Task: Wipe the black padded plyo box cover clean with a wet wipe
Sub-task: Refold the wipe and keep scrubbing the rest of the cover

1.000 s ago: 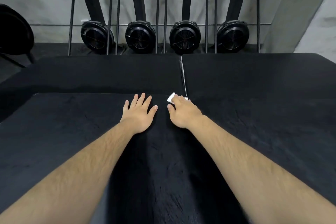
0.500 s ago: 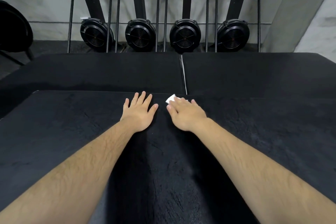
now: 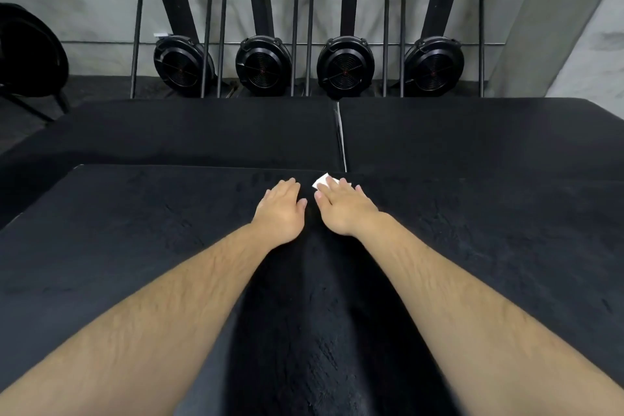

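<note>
The black padded plyo box cover fills the lower part of the view, its far edge running across the middle. My right hand lies flat near that far edge and presses a white wet wipe onto the cover with straight fingers; only a corner of the wipe shows past the fingertips. My left hand rests palm down on the cover just left of it, fingers together, thumb close to the right hand.
Two more black padded boxes stand beyond the cover, with a narrow gap between them. Several black rowing machines stand upright against the grey wall. A black chair is at the far left.
My left hand's fingers have closed together and the hand sits nearer the right one. The right hand with the wipe has shifted slightly along the far edge.
</note>
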### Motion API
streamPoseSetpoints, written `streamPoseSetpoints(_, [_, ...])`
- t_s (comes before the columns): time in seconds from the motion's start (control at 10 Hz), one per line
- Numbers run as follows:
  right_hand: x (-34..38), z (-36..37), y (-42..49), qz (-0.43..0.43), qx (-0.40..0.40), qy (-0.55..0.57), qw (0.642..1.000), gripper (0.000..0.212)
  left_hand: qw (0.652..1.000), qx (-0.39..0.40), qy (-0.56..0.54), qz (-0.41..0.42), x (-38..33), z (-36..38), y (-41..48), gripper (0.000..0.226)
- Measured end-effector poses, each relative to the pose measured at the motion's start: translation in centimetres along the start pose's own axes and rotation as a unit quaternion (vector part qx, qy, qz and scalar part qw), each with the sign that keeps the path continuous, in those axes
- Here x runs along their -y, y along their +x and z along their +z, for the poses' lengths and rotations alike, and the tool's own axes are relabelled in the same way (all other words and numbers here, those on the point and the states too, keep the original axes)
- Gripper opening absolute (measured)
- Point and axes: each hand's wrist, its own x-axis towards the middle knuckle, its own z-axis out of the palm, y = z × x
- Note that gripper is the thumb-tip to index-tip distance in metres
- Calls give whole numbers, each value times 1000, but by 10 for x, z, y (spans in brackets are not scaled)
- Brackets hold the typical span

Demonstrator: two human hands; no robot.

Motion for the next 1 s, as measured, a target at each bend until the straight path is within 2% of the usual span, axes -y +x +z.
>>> streamPoseSetpoints(0.1, [7,13,-20,-52,-18,-12,998,52,1000,-19,9,7,6,10,-4,50])
streamPoseSetpoints(0.3, [-7,3,-7,-4,-8,-30,1000,55,1000,-15,23,10,3,9,-5,52])
streamPoseSetpoints(0.4, [8,14,-24,-52,-17,-14,998,53,1000,-6,21,6,5,8,-5,52])
streamPoseSetpoints(0.5, [-6,20,-44,-58,-21,-29,998,54,1000,-4,25,3,4,8,-4,53])
streamPoseSetpoints(0.6, [-32,7,-34,17,-20,-29,999,53,1000,-3,28,5,3,8,-5,53])
streamPoseSetpoints(0.8, [-13,22,-63,-43,-26,-5,999,51,999,-9,36,8,4,9,-5,52])
streamPoseSetpoints(1.0, [-14,10,-33,9,9,-16,1000,53,999,-30,11,9,3,9,-8,51])
